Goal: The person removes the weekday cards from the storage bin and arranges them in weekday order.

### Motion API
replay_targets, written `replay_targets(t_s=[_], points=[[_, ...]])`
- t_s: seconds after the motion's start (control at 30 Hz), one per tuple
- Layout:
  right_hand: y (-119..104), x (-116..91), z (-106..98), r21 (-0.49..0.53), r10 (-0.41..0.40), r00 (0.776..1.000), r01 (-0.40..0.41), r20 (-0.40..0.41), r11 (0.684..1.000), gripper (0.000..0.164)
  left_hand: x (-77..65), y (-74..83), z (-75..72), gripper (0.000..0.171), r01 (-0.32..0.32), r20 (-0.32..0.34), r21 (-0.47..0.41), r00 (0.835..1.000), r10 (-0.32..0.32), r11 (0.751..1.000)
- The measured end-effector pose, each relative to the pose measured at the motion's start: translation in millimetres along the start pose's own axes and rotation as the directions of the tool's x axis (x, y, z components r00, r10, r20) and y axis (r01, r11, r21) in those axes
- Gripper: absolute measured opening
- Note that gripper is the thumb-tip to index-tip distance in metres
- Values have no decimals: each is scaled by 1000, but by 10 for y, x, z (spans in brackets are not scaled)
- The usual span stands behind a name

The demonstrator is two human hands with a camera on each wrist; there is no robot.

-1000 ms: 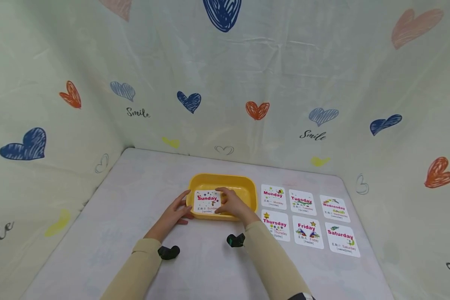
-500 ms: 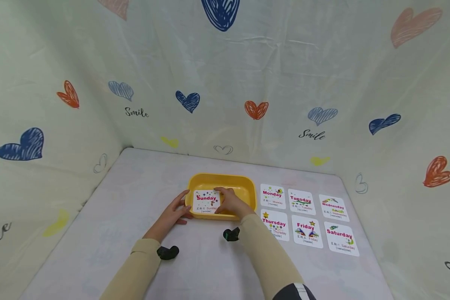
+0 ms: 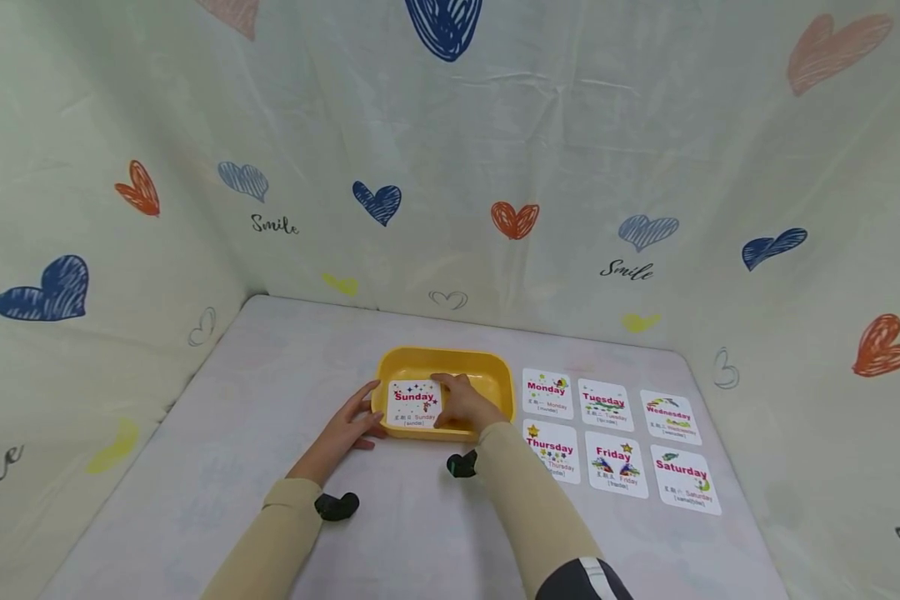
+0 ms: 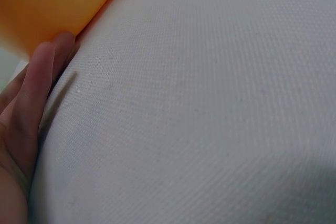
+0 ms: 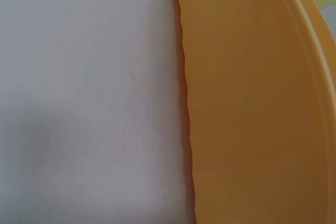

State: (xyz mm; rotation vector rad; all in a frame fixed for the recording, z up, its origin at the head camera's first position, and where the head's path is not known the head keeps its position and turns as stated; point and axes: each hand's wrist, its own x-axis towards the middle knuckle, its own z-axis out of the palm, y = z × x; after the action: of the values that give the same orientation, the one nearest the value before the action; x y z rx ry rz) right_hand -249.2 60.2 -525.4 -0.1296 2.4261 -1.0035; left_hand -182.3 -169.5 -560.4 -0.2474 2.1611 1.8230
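Observation:
A white flash card printed "Sunday" (image 3: 412,405) lies face up in the left half of a shallow yellow tray (image 3: 497,385). My right hand (image 3: 468,406) reaches over the tray's near rim, its bent index finger at the card's upper right corner and its thumb at the lower right, gripping that edge. At the tray's left end, my left hand (image 3: 341,429) rests against the outside wall. The left wrist view shows fairly straight fingers (image 4: 39,69) touching the yellow wall (image 4: 58,3). Only the tray's side (image 5: 247,103) and the cloth fill most of the right wrist view.
Right of the tray, several day cards lie in two rows: Monday (image 3: 547,393), Tuesday (image 3: 604,405) and Wednesday (image 3: 671,417) behind, Thursday (image 3: 552,451), Friday (image 3: 617,464) and Saturday (image 3: 686,479) in front. A pale cloth covers the table (image 3: 397,533); a heart-printed curtain (image 3: 450,150) surrounds it.
My right forearm and wrist have shifted slightly left, while the fingers stay at the Sunday card's right edge. The left hand, tray and cards keep their places.

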Motion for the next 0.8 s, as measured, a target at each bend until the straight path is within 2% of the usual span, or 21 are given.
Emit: replay_targets(t_s=[0.43, 0.8], points=[[57, 114, 23, -13, 15, 1000, -15, -14, 1000, 85, -18, 26, -1, 64, 11, -3, -1, 1000, -11, 1000], [33, -1, -33, 68, -10, 1000, 11, -19, 998, 66, -31, 29, 2, 65, -1, -3, 15, 1000, 1, 1000]])
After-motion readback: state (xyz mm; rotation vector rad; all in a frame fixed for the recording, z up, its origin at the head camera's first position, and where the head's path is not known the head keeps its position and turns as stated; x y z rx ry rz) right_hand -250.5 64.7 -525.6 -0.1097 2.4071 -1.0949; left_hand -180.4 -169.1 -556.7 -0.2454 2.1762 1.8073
